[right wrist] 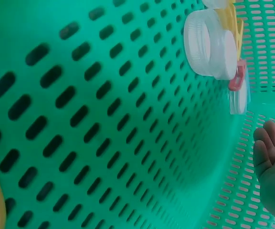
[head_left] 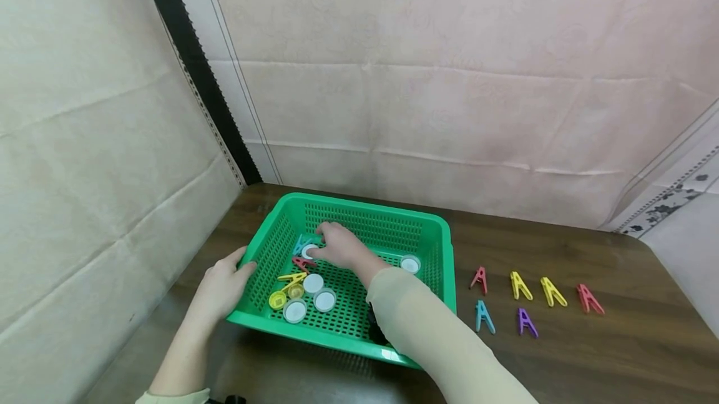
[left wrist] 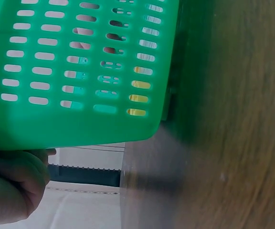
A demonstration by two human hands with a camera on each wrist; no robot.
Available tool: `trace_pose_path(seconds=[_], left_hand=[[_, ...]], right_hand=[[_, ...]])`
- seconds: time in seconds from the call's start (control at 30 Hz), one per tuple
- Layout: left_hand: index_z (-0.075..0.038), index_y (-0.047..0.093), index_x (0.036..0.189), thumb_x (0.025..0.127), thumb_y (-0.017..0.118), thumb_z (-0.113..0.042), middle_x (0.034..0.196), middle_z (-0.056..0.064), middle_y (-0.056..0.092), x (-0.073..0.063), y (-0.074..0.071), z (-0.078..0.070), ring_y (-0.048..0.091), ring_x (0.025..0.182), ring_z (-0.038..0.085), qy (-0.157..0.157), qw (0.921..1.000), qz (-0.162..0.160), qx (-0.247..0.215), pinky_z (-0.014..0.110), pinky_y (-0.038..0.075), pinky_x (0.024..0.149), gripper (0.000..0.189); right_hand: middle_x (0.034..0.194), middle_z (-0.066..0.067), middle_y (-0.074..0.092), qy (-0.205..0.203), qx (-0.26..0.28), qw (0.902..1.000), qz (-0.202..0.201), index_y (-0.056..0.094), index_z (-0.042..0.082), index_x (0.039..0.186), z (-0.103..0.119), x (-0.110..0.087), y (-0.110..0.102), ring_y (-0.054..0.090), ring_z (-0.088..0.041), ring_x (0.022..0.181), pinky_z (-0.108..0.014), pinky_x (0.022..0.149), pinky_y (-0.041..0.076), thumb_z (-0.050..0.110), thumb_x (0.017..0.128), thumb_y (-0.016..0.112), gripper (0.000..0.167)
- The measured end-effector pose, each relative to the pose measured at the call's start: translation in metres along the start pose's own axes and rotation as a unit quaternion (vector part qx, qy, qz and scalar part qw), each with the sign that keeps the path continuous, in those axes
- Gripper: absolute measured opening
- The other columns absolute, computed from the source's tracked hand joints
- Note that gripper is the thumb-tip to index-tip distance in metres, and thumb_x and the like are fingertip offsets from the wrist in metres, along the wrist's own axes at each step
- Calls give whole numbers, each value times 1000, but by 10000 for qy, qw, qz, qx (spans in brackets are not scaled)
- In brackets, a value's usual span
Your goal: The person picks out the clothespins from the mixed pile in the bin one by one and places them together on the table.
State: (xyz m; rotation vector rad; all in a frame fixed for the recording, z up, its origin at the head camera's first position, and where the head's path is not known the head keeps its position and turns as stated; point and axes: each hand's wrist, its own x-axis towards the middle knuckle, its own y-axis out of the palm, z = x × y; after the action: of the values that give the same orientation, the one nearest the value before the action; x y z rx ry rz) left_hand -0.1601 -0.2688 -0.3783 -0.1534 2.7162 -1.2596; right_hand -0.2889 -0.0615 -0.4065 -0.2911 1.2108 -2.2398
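Observation:
My left hand (head_left: 220, 285) grips the left rim of a green plastic basket (head_left: 359, 346), its thumb over the edge. Reaching inside, my right hand (head_left: 341, 246) hovers at the basket's left end, thumb and fingers apart, beside a white bottle cap (head_left: 309, 251). Close by lie a blue clothespin (head_left: 298, 245) and a red clothespin (head_left: 303, 263). Nearer the front sit yellow clothespins (head_left: 293, 279), a yellow cap (head_left: 277, 300) and more white caps (head_left: 294, 311). In the right wrist view the fingers (right wrist: 266, 143) are loosely bent with nothing between them.
To the basket's right, several clothespins stand spread on the brown wooden table (head_left: 562, 360): red (head_left: 590, 298), yellow (head_left: 520, 285), blue (head_left: 484, 316) and purple (head_left: 526, 322) among them. One white cap (head_left: 410, 263) lies at the basket's right end. Pale cloth (head_left: 427, 110) hangs behind the table.

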Motion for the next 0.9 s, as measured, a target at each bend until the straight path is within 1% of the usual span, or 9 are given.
trace_pose_path(seconds=[0.13, 0.3, 0.4, 0.63, 0.9], left_hand=[[-1, 32, 145, 99, 40, -33, 118, 21, 57, -1, -2, 1, 56, 75, 20, -3, 10000, 7, -39, 35, 43, 63, 56], [-1, 33, 144, 99, 41, -31, 119, 20, 57, -3, -2, -2, 56, 76, 20, -13, 10000, -29, -57, 35, 43, 63, 55], [-2, 34, 144, 99, 41, -30, 118, 19, 57, -3, -1, -4, 55, 75, 20, -35, 10000, -40, -63, 35, 44, 64, 54], [-2, 34, 144, 99, 42, -31, 121, 20, 56, 2, 1, -1, 56, 78, 20, -52, 10000, -19, -70, 36, 44, 66, 54], [-2, 34, 144, 98, 43, -31, 123, 21, 54, 5, 0, 1, 56, 81, 22, -61, 9999, -18, -77, 39, 44, 69, 55]], right_hand=[[117, -7, 55, -34, -53, 9999, 85, 50, 7, 131, 5, 3, 3, 55, -17, 102, -32, 83, 46, 40, 89, 62, 55], [126, -8, 51, -45, -161, 9997, 204, 49, 9, 133, 7, 3, 5, 52, -19, 110, -33, 89, 44, 41, 89, 62, 57], [127, -8, 50, -20, -191, 9994, 273, 48, 9, 134, 6, 4, 7, 51, -20, 112, -34, 89, 44, 40, 89, 61, 56], [124, -8, 51, -119, -385, 9987, 302, 52, 9, 129, 3, 10, 18, 52, -17, 105, -31, 82, 45, 43, 89, 61, 53], [123, -9, 49, -106, -588, 9977, 311, 54, 12, 125, 4, 14, 23, 53, -16, 96, -29, 75, 45, 39, 88, 64, 47]])
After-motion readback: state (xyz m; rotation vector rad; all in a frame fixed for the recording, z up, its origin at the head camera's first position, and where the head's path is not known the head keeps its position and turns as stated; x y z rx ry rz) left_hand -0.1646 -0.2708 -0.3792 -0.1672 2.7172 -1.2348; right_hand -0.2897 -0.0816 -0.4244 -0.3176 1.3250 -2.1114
